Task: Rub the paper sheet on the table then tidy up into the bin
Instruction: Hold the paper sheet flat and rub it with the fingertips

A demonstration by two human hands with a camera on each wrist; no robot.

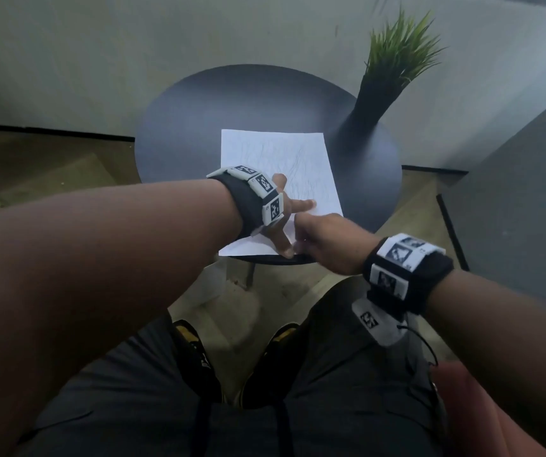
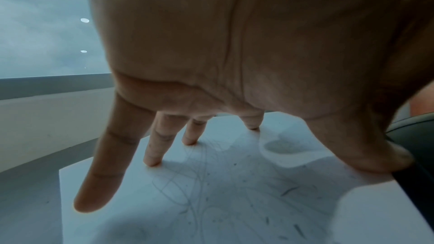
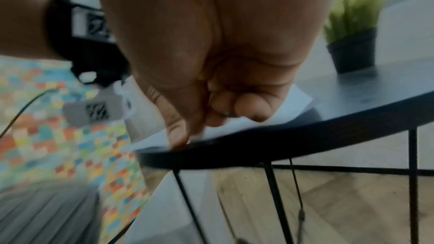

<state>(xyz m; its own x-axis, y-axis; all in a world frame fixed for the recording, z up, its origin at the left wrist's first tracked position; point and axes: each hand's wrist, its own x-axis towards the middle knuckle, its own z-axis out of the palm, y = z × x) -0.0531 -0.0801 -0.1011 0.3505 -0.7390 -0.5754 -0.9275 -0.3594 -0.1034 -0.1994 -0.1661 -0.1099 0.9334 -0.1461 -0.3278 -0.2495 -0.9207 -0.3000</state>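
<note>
A white paper sheet (image 1: 281, 159) with faint pencil scribbles lies on the round dark table (image 1: 199, 120), reaching its near edge. My left hand (image 1: 293, 209) rests spread on the paper's near part, fingertips (image 2: 152, 162) and thumb pressing down on the sheet (image 2: 234, 201). My right hand (image 1: 301, 247) is at the paper's near edge beside the left thumb, its fingers (image 3: 251, 112) curled on top of the sheet (image 3: 293, 103) and its thumb at the table rim, pinching the edge. Whatever else it may hold is hidden. No bin is in view.
A potted green plant (image 1: 396, 61) in a black pot stands at the table's back right, close to the paper's far corner. The table (image 3: 352, 108) has thin black legs. A grey block (image 1: 512, 192) stands to the right, with a colourful mat (image 3: 47, 136) on the floor.
</note>
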